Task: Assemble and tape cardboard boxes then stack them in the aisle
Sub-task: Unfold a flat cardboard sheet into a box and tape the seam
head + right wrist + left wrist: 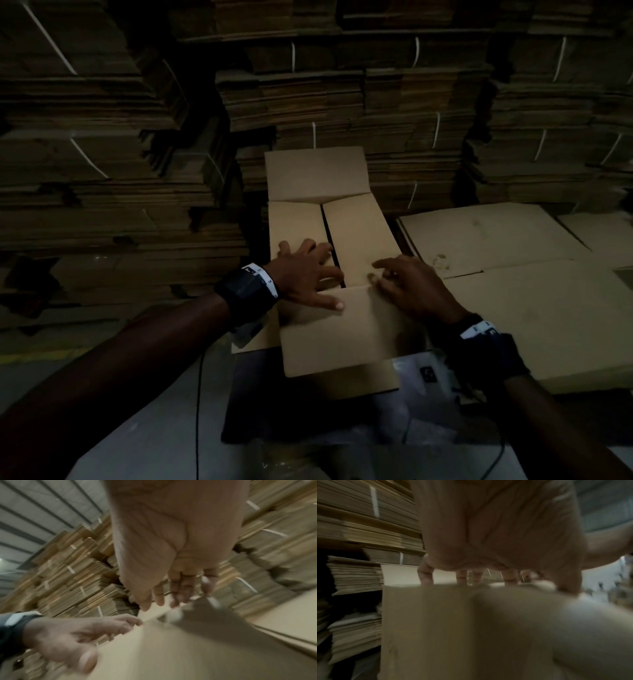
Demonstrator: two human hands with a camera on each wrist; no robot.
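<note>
Dim warehouse aisle, walled by tall stacks of flattened cardboard (102,144) bound with white straps, rose behind the cardboard box (329,260), which sat centre in the head view on a low dark surface above the grey floor (144,431). Right of the box lay a pile of flat cartons (513,274), just beside it, top sheet bare. On the box, the far flap (315,173) stood up, two side flaps (359,236) were folded down with a dark gap between them, and the near flap (335,329) tilted out toward the person. Left hand (306,270) lay spread across the two side flaps, fingers straight and fanned, thumb on the near flap's edge; the left wrist view showed fingertips over the cardboard edge, blurred. Right hand (411,287) rested on the right side flap at the near flap's corner, fingers loosely extended, tips touching cardboard; could not tell if it pinched anything. Both wrists wore black camera bands (248,289). Thin black cable (198,411) hung down left of the box.
</note>
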